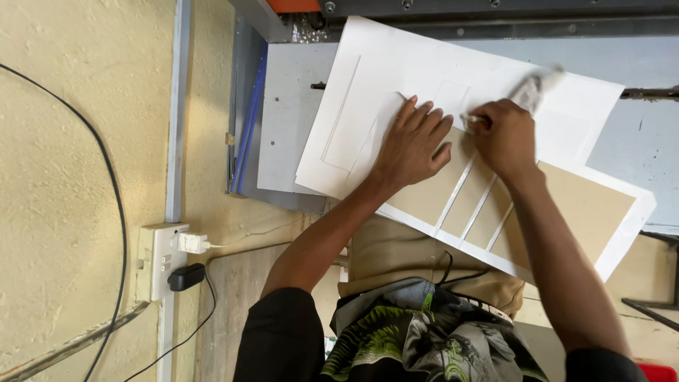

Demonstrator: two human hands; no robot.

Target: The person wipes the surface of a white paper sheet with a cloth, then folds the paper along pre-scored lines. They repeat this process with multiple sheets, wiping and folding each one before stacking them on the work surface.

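Head view looks straight down on a large white sheet [396,71] lying askew on a grey metal work surface [290,106], its far edge up against a dark machine bar [495,8]. The sheet carries faint raised outlines of rectangles under the paper. Its near part shows brown board panels [580,205] framed in white: several narrow strips side by side with thin white gaps between them, and one wider panel to the right, overhanging the surface edge above the person's lap.

The left hand [412,145] lies flat on the sheet, fingers straight and slightly spread, pressing where the white paper meets the brown strips. The right hand [506,138] is fisted, fingers closed around a blurred pale cloth or wad [534,86] that sticks out beyond the knuckles and touches the sheet.

On the yellow wall at left sit a white socket [161,258] with a white plug and a black plug, and a dark cable [106,177].
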